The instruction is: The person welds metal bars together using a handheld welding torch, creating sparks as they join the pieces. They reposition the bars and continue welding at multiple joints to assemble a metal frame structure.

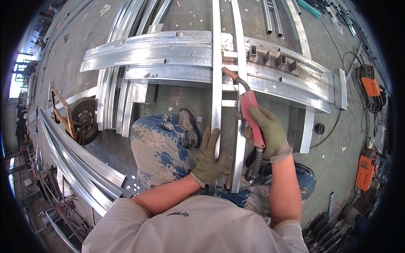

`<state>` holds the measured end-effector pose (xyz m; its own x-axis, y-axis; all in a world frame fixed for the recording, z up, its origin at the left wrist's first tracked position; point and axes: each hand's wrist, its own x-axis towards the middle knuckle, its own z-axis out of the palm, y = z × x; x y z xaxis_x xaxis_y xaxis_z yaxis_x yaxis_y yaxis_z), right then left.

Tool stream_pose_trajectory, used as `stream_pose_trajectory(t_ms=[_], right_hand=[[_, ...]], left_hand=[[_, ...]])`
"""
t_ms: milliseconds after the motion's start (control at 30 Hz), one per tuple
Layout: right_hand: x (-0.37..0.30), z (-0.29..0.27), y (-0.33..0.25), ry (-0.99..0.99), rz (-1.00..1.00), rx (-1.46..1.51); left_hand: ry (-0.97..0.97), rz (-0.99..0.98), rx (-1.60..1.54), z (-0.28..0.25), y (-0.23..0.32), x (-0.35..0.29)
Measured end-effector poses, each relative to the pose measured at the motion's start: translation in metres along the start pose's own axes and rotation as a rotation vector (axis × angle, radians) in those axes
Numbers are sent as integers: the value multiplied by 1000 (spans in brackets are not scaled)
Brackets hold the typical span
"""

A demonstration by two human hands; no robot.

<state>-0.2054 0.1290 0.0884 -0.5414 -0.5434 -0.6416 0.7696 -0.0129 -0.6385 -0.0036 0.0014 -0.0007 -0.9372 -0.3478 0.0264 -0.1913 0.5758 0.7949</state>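
My right hand [270, 130], in an olive work glove, is wrapped round the red handle of a welding torch [249, 103]. The torch's curved neck reaches forward, and its copper-coloured nozzle is beside the left rail. My left hand [209, 159], gloved too, lies on the left metal rail [217, 97] with fingers stretched forward and thumb apart. Parallel to it runs the right metal rail [240, 143]. Short crosspieces [230, 103] span the gap between the two rails. Both rails lie across broad silvery channel beams [168, 57]. No arc or spark shows at the nozzle.
Short box-section pieces [281, 61] stand on the beams at right. Long metal profiles [80, 160] lie at left near a wheel [84, 120]. Orange machines [366, 170] and cables are at far right. A small round tin [319, 128] sits on the floor.
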Motion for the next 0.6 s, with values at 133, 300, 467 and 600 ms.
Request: stream_pose_trajectory(t_ms=[133, 300, 467, 600], right_hand=[[1, -5, 4, -12, -13, -7], [4, -6, 5, -15, -13, 16], [4, -6, 6, -10, -17, 22], [0, -4, 3, -9, -14, -29]], left_hand=[[-18, 6, 2, -3, 1, 0], [-34, 13, -2, -3, -2, -1], [-16, 12, 2, -1, -2, 0], [-12, 16, -12, -2, -2, 0]])
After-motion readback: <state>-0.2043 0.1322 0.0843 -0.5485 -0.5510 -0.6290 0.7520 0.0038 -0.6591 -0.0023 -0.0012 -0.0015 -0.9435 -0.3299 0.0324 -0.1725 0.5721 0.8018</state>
